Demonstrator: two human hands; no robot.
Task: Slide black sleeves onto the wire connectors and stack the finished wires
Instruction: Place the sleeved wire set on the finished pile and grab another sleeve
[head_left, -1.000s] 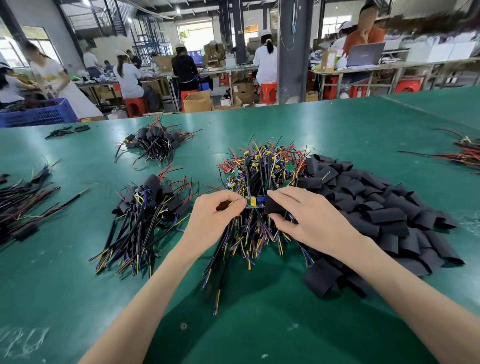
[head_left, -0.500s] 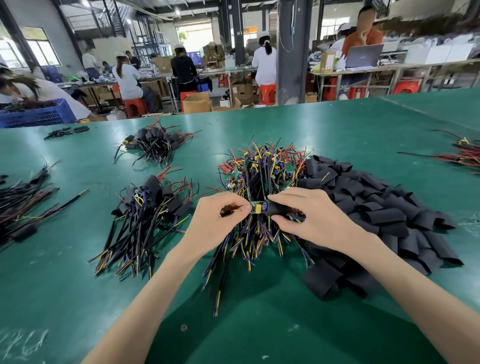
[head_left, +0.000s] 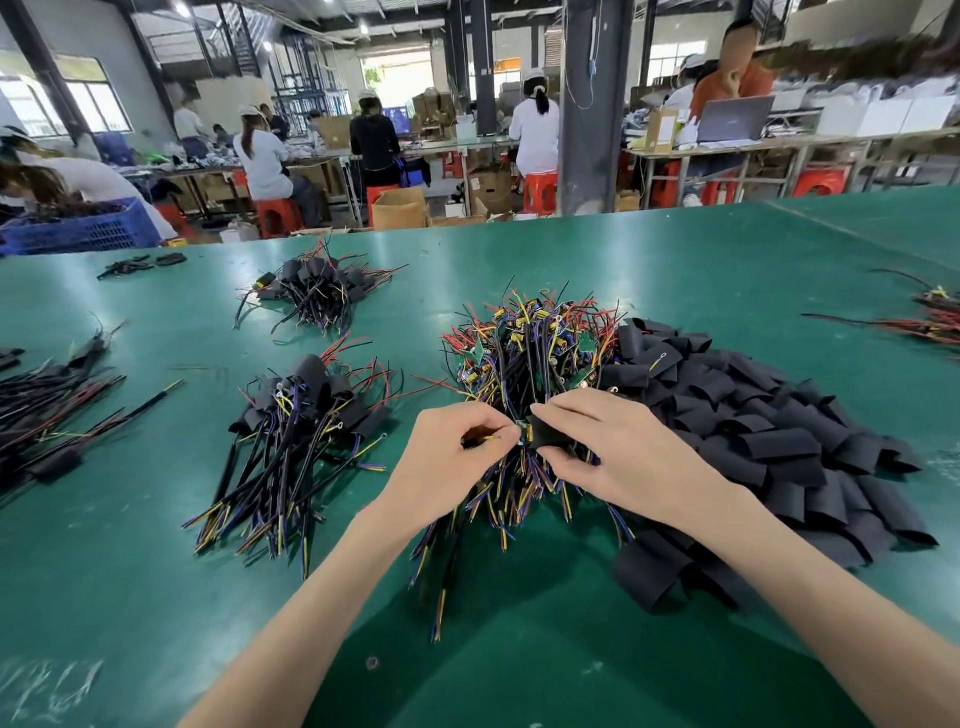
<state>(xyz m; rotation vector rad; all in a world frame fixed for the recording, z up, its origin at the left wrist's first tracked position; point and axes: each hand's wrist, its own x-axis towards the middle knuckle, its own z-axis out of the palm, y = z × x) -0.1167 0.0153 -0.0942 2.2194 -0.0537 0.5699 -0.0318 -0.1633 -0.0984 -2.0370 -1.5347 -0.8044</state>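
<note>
My left hand pinches the wires of one connector, whose small green end shows between my two hands. My right hand holds a black sleeve between thumb and fingers, its mouth over the connector's end. Both hands hover just above the heap of unsleeved wires with coloured leads. A big pile of loose black sleeves lies to the right, partly under my right forearm. A stack of finished sleeved wires sits to the left.
Another sleeved bundle lies farther back on the green table. More wires lie at the left edge and at the far right. A blue crate stands beyond the table; people work at benches behind.
The sleeve in my right hand has slid leftward over the connector, so less of the connector shows. My hands have come closer together.
</note>
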